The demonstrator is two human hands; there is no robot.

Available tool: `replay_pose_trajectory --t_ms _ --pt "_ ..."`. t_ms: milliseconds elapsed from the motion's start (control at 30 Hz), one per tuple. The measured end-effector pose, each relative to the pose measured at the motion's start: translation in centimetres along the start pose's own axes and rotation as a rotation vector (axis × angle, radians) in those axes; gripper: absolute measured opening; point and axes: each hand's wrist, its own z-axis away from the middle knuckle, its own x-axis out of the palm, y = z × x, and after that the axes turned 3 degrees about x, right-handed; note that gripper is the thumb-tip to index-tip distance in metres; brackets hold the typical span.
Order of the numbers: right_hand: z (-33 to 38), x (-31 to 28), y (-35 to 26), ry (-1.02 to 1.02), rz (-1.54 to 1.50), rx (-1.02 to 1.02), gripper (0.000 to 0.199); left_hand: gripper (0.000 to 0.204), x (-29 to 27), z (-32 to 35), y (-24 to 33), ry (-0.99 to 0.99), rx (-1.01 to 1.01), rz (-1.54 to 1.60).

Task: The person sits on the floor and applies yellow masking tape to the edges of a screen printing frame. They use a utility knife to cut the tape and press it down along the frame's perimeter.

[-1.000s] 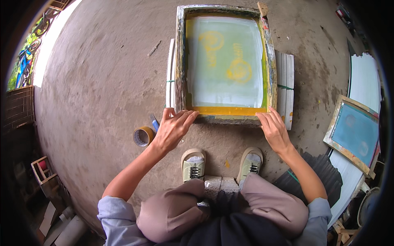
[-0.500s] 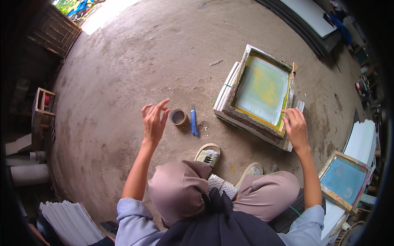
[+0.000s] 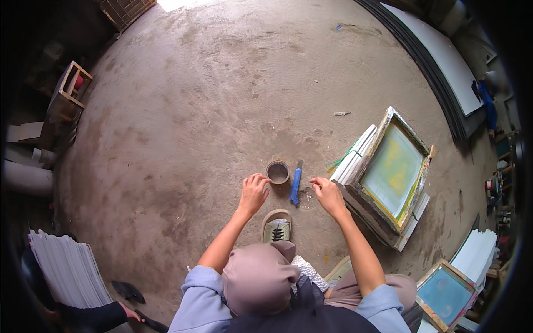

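Note:
On the concrete floor in front of me stands a brown tape roll (image 3: 285, 182), its hollow core facing up. My left hand (image 3: 254, 195) hovers at its left side, fingers loosely bent and apart with nothing in them; whether a fingertip touches the roll I cannot tell. Just right of the roll lies a blue snap-off cutter (image 3: 296, 186) with its blade end pointing away from me. My right hand (image 3: 328, 196) is a little right of the cutter, empty, its fingers partly bent and reaching inward. Farther right, a wooden-framed printing screen (image 3: 392, 169) with yellow traces rests tilted on a stack of white sheets (image 3: 355, 155).
A second framed screen (image 3: 446, 293), blue, leans on white sheets at lower right. Dark and white panels (image 3: 438, 55) lie at upper right. Another person's hand (image 3: 130, 312) shows at lower left beside stacked white sheets (image 3: 69, 269). My shoe (image 3: 276, 227) is close below the roll.
My right hand has left the screen frame's edge and moved left toward the cutter. My left hand has come down beside the tape roll. The view has shifted, too.

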Motion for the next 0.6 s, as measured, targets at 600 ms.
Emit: replay_pose_trajectory --t_ms 600 --pt "-1.2 -2.3 -2.3 -0.014 -0.772 0.127 0.075 0.036 -2.2 -6.5 4.7 0.077 0.575 -0.069"
